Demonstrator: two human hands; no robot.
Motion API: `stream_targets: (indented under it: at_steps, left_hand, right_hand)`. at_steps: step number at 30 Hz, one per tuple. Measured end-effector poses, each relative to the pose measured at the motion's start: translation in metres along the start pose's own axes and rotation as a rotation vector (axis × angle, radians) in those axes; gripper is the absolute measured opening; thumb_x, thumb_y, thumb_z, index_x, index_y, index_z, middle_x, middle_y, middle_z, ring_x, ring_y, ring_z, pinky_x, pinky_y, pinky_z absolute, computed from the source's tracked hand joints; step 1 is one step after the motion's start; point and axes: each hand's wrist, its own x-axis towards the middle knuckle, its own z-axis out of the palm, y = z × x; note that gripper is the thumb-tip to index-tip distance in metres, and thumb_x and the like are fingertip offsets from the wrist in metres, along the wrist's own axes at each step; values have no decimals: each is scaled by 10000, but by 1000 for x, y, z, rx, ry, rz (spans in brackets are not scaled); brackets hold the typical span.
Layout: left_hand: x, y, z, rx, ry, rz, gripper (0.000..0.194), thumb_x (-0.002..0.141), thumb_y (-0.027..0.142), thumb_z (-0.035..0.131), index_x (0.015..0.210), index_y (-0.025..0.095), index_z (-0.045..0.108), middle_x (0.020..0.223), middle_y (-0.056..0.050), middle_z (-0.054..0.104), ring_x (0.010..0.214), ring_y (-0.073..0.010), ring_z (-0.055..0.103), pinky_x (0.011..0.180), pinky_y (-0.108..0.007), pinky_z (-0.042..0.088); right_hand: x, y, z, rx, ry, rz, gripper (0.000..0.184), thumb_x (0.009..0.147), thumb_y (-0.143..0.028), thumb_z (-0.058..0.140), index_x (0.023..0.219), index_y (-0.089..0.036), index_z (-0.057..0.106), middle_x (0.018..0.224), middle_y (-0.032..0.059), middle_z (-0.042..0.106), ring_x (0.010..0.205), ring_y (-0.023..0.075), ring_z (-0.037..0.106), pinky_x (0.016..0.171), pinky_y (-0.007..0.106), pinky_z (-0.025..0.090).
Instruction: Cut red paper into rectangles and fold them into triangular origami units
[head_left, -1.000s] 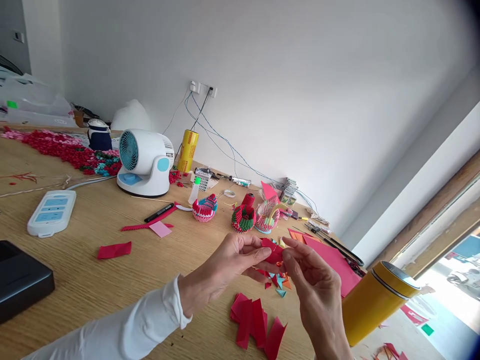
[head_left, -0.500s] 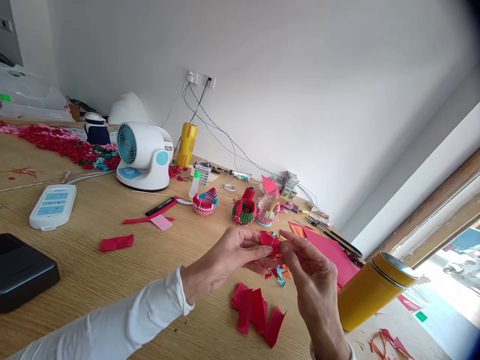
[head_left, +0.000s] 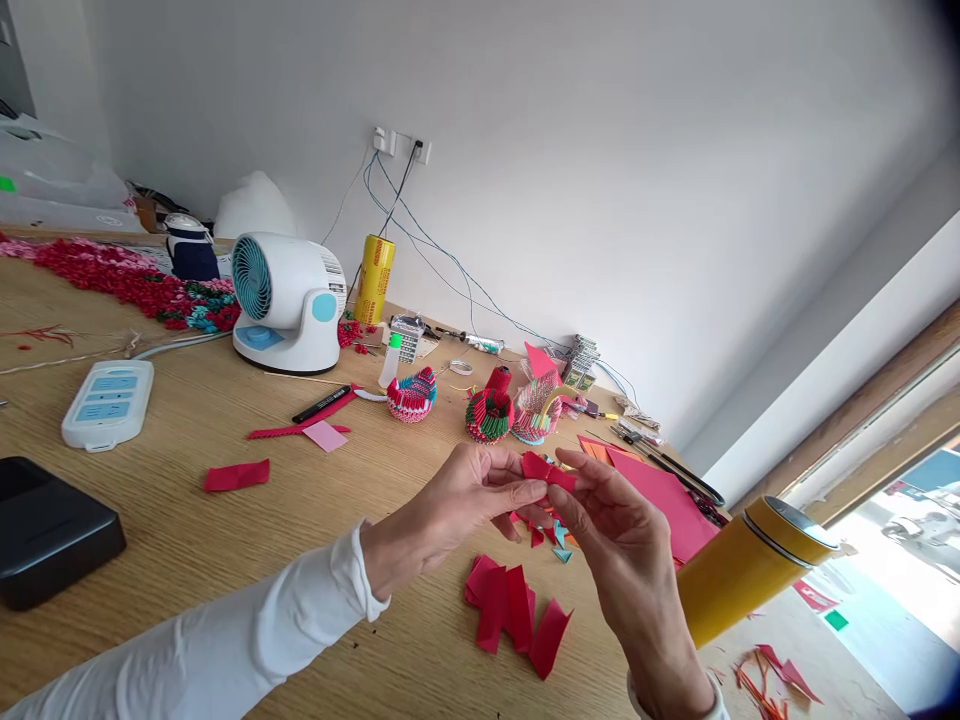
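Note:
A small piece of red paper (head_left: 546, 468) with a fold in it is held up over the table between my two hands. My left hand (head_left: 480, 495) pinches its left side between thumb and fingers. On the right side, my right hand (head_left: 611, 515) grips the paper with thumb and fingertips. Below the hands lies a loose pile of red paper strips (head_left: 504, 605). Behind the fingers, small folded paper pieces (head_left: 561, 540) in red, blue and orange are partly hidden. A single red strip (head_left: 237, 475) rests further left.
Three folded-paper pieces, one a pink-and-blue bowl (head_left: 412, 396), stand beyond my hands. A white fan (head_left: 289, 300), power strip (head_left: 109, 403) and black box (head_left: 56, 530) are on the left. A yellow flask (head_left: 750, 565) and red paper sheets (head_left: 667, 500) stand at right.
My right thumb and fingers have shifted along the red paper, which now shows a crease at its middle. Both hands stay in about the same place; the view has tilted slightly.

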Motion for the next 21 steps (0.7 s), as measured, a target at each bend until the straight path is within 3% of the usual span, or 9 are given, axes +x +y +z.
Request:
stream_targets:
  at_steps: [7,12,17,21]
  left_hand:
    - [2,-3,0,-62,12,-44,316,770,375,738,970,132,710,912,-94,732,798,-173,694,600,-218,502]
    - [0,-4,1,-38,-6,-68,280,799,363,715,972,142,707,942,-86,725,828,-177,703,620,-221,530]
    - [-2,-1,4,-5,-83,-79,300,829,383,680,990,131,711,983,-106,722,879,-207,710,615,-223,544]
    - [-3,3,8,35,-78,-43,326,842,424,650,931,116,706,969,-115,722,886,-235,716,591,-228,551]
  right_hand:
    - [2,0,-8,-27,6,41,331,821,-340,711,1145,-276,681,911,45,731,777,183,668,591,269,548]
    - [4,0,-8,-152,-70,8,286,858,-368,658,1127,-277,693,1054,80,703,876,215,655,705,336,549]
    - [4,-1,-2,-191,-47,-53,144,860,-361,656,906,-249,736,829,41,675,796,190,616,705,315,506]
    - [4,-2,-3,-121,-47,-2,163,848,-375,664,886,-226,718,826,45,686,750,189,630,662,301,506]
